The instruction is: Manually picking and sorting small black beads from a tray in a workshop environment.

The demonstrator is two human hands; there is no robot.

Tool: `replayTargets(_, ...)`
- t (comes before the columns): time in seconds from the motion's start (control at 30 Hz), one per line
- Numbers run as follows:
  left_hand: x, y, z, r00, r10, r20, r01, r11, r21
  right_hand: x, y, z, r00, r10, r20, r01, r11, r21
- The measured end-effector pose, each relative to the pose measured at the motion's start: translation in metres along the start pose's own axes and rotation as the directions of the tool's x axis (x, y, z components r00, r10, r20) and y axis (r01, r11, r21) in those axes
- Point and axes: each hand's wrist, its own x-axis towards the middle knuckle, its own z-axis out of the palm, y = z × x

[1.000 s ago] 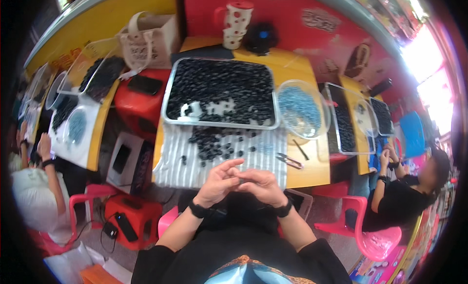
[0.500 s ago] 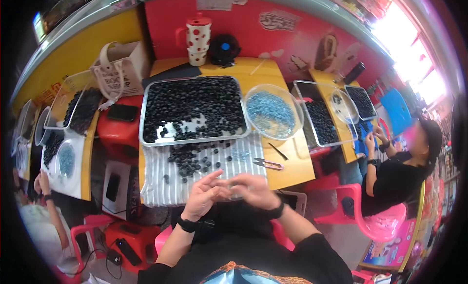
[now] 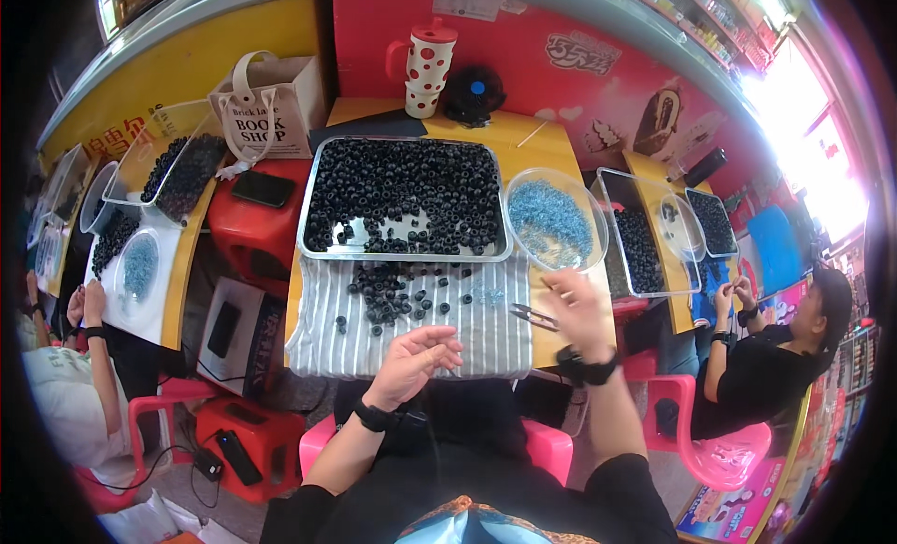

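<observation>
Snips (image 3: 535,315) lie beyond the near right corner of the clear tray (image 3: 411,257), across the right edge of a striped cloth (image 3: 322,352); the right hand (image 3: 576,306) is just beside them on their right, while the left hand (image 3: 414,362) is apart from them to the left, nearer the wearer. Motion blurs the right hand, its fingers bent over the table to the right of the tray's near corner; whether it grips anything cannot be told. On the tray's near side, past the cloth's front edge, the left hand has loosely bent fingers with the thumb close to them; anything tiny between them is too small to make out.

Slender and two-armed, the snips slant, one end up-left toward the tray, the other down-right toward the wearer; which end cuts is unclear.

Rounded black beads (image 3: 402,175) with holes heap inside the smooth, see-through tray, bare patches showing on its near side; loose black ones (image 3: 378,306) dot the soft grey-and-white cloth in front of it; a round clear bowl (image 3: 603,224), touching or nearly touching the tray's right side, holds fine, glassy blue pieces (image 3: 551,212).
</observation>
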Motion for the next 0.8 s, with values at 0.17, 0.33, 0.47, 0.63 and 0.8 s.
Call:
replayTargets(0.17, -0.001, 0.004, 0.002, 0.998, -0.045, -0.034, 0.045, 0.999, -0.004, 0.003, -0.052, 0.076, 0.945, -0.132, 0.299, 0.223, 0.929, -0.296)
replayTargets(0.33, -0.001, 0.003, 0.005, 0.998, -0.017, -0.055, 0.017, 1.000, -0.011, 0.011, -0.047, 0.090, 0.909, -0.071, 0.411, 0.281, 0.833, -0.477)
replayTargets(0.47, 0.000, -0.004, 0.010, 0.989, 0.067, -0.132, -0.060, 0.997, 0.054, -0.015, -0.060, 0.080, 0.907, 0.013, 0.420, -0.082, 0.986, 0.146)
replayTargets(0.63, -0.003, -0.009, 0.010, 0.984, 0.051, -0.173, -0.023, 0.987, 0.161, -0.052, -0.063, 0.091, 0.777, 0.354, 0.521, -0.630, 0.432, 0.645)
replayTargets(0.8, -0.001, -0.004, 0.014, 0.982, 0.040, -0.187, -0.025, 0.996, 0.086, -0.056, -0.059, 0.110, 0.994, 0.066, 0.088, -0.100, 0.872, 0.480)
